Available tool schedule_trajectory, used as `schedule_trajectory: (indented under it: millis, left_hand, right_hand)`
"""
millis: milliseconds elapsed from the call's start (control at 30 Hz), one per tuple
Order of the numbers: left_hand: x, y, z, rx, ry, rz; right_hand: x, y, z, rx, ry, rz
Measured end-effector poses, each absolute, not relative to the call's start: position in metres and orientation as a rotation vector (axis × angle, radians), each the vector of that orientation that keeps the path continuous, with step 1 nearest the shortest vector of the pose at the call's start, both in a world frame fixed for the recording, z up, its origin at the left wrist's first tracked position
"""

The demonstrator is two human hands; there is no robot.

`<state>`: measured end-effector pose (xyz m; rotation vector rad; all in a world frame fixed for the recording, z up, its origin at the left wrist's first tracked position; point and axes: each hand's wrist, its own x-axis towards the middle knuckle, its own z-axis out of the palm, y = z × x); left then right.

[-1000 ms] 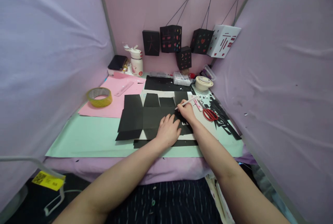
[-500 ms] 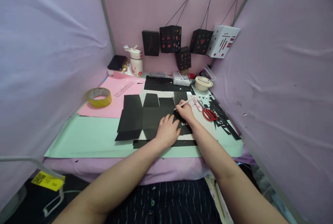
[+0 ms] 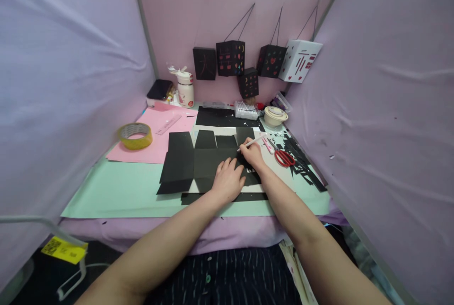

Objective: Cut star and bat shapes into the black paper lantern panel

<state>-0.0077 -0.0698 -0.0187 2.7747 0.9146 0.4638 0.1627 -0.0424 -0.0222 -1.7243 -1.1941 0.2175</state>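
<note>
A sheet of black card (image 3: 180,161), cut with flaps along its edges, lies flat on a white sheet in front of me. My left hand (image 3: 229,181) rests on the card near its middle, palm down with the fingers spread. Just to the right, my right hand (image 3: 252,154) grips a slim white pen (image 3: 256,140), its tip at the card's surface. Small cut-outs show in the card beside my right wrist; my hand and forearm partly cover that end. Red-handled scissors (image 3: 284,158) and a pink-and-white cutter (image 3: 267,145) lie right of my right hand.
Black paper scraps (image 3: 301,165) litter the right side. A roll of yellow tape (image 3: 135,142) and a clear ruler (image 3: 169,124) lie on pink paper (image 3: 152,151) at left. Behind stand a bottle (image 3: 185,93) and a cream round container (image 3: 275,117). Paper lanterns (image 3: 230,58) hang at the back.
The whole view has shifted slightly, so the lanterns and table sit a little lower in it. Both hands keep nearly the same place on the card, with the pen still held.
</note>
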Motion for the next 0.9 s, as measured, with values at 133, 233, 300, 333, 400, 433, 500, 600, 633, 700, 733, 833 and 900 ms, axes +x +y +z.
schedule_trajectory:
  millis: [133, 233, 300, 333, 400, 433, 500, 600, 633, 700, 733, 833, 900]
  left_hand:
    - [-0.008, -0.07, -0.019, 2.774, 0.915, 0.467]
    - [-0.008, -0.07, -0.02, 2.77, 0.913, 0.472]
    - [-0.008, -0.07, -0.02, 2.768, 0.917, 0.471]
    - [-0.008, -0.07, -0.02, 2.768, 0.918, 0.472]
    - [-0.008, -0.07, -0.019, 2.767, 0.919, 0.476]
    - [-0.008, -0.07, -0.019, 2.767, 0.92, 0.477]
    - [-0.008, -0.07, -0.018, 2.766, 0.921, 0.474]
    - [-0.009, -0.071, -0.016, 2.767, 0.918, 0.464]
    - [-0.009, -0.071, -0.015, 2.767, 0.915, 0.462]
    - [-0.009, -0.071, -0.015, 2.764, 0.911, 0.463]
    - [-0.009, -0.071, -0.015, 2.759, 0.91, 0.464]
    - [-0.008, -0.071, -0.016, 2.746, 0.905, 0.47]
    - [-0.008, -0.07, -0.017, 2.748, 0.905, 0.475]
  right_hand:
    - [0.165, -0.046, -0.015, -1.593, -1.017, 0.029]
    - [0.163, -0.048, -0.005, -1.538, -1.013, 0.036]
    - [0.161, -0.046, 0.0, -1.487, -1.057, 0.164]
    - [0.16, -0.045, 0.001, -1.462, -1.078, 0.25]
    - [0.158, -0.04, 0.0, -1.45, -1.108, 0.428]
    - [0.157, -0.038, -0.001, -1.474, -1.12, 0.492]
    - [0.155, -0.034, -0.005, -1.558, -1.143, 0.534]
    - [0.152, -0.033, -0.011, -1.664, -1.152, 0.422]
    - [0.151, -0.034, -0.012, -1.687, -1.153, 0.373]
    - [0.15, -0.036, -0.014, -1.722, -1.165, 0.306]
    - [0.15, -0.036, -0.014, -1.739, -1.173, 0.287]
    - [0.149, -0.038, -0.014, -1.764, -1.179, 0.299]
    - [0.148, -0.038, -0.014, -1.766, -1.178, 0.305]
